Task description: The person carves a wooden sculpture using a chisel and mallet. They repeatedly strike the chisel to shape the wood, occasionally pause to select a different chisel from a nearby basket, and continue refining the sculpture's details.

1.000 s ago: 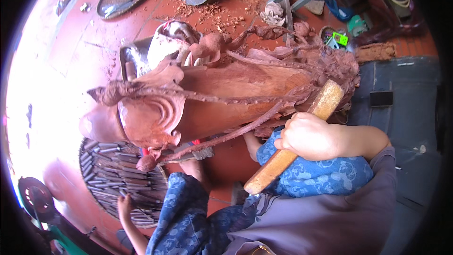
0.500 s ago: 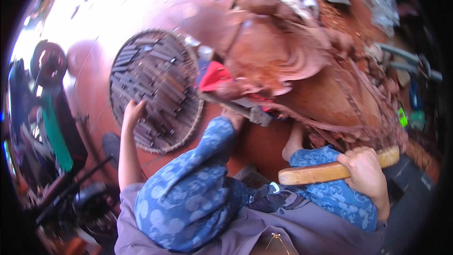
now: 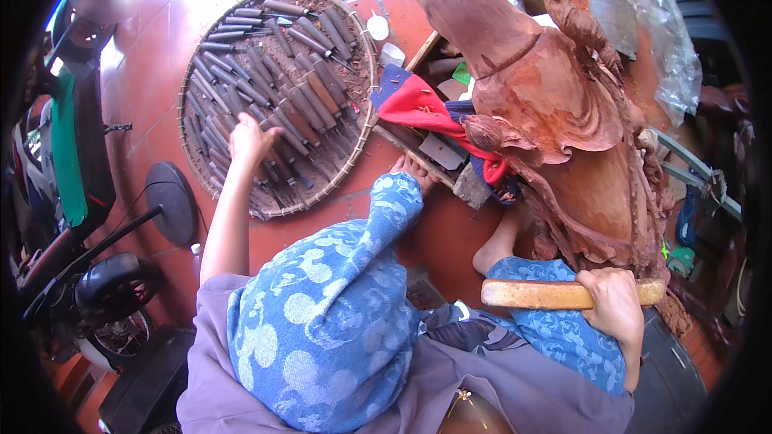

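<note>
My left hand (image 3: pixel 252 143) reaches over a round, shallow woven basket (image 3: pixel 193 67) on the left. Its thumb and fingers are apart just above the chisels, with nothing seen between them; whether a fingertip touches a handle I cannot tell. Many wood-handled carving chisels (image 3: pixel 310 104) lie side by side in the basket. On the right, my right hand (image 3: pixel 613 305) is wrapped round a long, smooth, pale wooden club (image 3: pixel 535 295), held level over my thigh. Beyond it rises a large reddish wood carving (image 3: pixel 555 104) with flowing ridges and a smooth hollow.
A red and dark blue cloth (image 3: pixel 426 108) drapes by the carving, over a wooden box frame (image 3: pixel 414 147). Clear plastic (image 3: pixel 671 56) lies at the far right. Left of me stand a motorbike (image 3: pixel 80 153) and a round black base (image 3: pixel 170 202). Tiled floor lies beneath.
My left hand has moved further in over the chisels, its fingers more spread. My right hand keeps its hold on the club, which has turned closer to level. The whole view has shifted.
</note>
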Tool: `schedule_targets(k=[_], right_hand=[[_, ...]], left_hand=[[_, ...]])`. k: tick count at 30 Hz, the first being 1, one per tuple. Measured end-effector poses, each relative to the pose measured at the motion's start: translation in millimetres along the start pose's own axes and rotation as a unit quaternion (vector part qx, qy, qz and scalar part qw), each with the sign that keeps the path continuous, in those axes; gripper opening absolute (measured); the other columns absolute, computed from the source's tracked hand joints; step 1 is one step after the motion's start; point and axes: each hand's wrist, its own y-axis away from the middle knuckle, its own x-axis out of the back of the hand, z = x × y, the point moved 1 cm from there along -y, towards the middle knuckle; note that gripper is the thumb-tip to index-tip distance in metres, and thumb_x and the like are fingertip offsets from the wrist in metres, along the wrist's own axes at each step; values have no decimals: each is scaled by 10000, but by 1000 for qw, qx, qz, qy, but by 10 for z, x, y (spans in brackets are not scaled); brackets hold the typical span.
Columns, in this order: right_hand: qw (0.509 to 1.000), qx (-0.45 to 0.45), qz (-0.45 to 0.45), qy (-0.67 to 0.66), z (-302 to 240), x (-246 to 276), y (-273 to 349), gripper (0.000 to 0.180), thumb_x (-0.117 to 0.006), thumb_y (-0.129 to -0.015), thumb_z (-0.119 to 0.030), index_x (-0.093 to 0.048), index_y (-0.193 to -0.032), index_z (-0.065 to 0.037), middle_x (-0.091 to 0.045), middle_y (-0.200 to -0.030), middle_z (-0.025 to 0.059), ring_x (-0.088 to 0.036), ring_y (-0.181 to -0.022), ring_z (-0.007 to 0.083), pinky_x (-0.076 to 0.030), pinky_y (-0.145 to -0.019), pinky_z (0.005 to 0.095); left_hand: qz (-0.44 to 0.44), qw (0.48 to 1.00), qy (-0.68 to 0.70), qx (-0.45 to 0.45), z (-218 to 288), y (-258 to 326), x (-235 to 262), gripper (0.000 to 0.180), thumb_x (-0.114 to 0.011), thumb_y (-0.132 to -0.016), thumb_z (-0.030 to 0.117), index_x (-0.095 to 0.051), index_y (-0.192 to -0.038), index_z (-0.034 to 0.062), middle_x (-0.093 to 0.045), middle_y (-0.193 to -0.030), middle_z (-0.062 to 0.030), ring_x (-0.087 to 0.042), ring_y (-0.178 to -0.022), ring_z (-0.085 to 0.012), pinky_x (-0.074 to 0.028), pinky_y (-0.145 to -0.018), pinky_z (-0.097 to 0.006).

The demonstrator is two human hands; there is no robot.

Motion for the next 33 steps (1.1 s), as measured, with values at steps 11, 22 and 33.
schedule_targets(k=[11,22,33], right_hand=[[1000,7,-9,3,-88,111,-59,233,-716,-606,-71,-594,-803,-47,-651,-768,159,-656,-792,364,-495,-709,473],[1000,-1,-11,-9,-33,83,-66,306,-744,-548,-58,-603,-819,-32,-652,-760,162,-656,-773,374,-504,-699,466],[1000,2,-29,-5,-67,150,-109,315,-741,-547,-55,-611,-833,-31,-654,-765,163,-656,-779,373,-505,-711,464]], left_hand=[[73,993,89,-13,126,-440,400,379,-659,-874,407,-722,-1058,82,-736,-952,-189,-700,-981,-346,-521,-891,-429],[-26,967,191,169,-1328,-457,290,388,-720,-865,371,-728,-1044,27,-732,-799,-67,-702,-641,-122,-566,-644,-267],[-100,952,265,117,-998,-520,284,363,-730,-871,322,-712,-1051,8,-722,-810,-75,-685,-621,-121,-558,-574,-254]])
